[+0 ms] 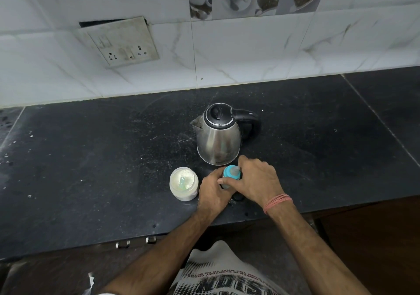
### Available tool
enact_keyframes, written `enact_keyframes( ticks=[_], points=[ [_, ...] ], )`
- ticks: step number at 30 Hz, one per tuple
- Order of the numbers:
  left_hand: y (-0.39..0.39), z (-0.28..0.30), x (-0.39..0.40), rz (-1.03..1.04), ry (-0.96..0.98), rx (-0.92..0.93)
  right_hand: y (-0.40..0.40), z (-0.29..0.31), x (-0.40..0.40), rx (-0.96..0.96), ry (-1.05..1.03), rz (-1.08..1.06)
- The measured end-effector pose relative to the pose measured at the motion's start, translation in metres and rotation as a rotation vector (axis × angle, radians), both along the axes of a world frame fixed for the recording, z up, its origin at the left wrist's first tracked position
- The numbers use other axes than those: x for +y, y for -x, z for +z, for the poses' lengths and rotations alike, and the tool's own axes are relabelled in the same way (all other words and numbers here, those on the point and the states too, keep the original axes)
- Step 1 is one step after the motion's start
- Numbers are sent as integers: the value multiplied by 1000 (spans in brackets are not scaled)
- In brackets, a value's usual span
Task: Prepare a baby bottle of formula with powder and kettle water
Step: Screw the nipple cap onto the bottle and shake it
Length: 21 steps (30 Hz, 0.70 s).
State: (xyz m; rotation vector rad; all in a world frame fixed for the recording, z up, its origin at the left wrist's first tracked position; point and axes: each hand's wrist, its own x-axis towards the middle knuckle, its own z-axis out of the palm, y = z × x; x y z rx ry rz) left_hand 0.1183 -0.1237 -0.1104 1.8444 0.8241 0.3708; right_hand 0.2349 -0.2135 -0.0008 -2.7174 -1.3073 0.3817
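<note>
A baby bottle with a blue collar and clear teat (231, 173) stands on the black counter (113, 158), just in front of the steel kettle (218, 135). My left hand (213, 192) grips the bottle's body from the left. My right hand (256, 181) curls round the blue collar from the right. Most of the bottle's body is hidden by both hands. An open white jar of formula powder (184, 183) with a pale green scoop lying in it stands just left of my left hand.
The kettle's lid is down, its spout points left and its black handle points right. A tiled wall with a socket plate (122, 42) rises behind the counter. Near my right wrist lies a small dark object (238, 196). The counter's front edge runs below my forearms.
</note>
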Motion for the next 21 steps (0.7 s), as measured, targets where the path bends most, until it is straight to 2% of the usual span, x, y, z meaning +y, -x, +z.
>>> enact_keyframes(
  ticks=[4, 10, 21],
  points=[
    [0, 2, 0, 8, 31, 13, -3, 1, -8, 18, 1, 8],
    [-1, -8, 2, 16, 2, 35, -3, 1, -16, 255, -203, 103],
    [1, -3, 1, -2, 8, 18, -9, -6, -5, 286, -205, 96]
  ],
)
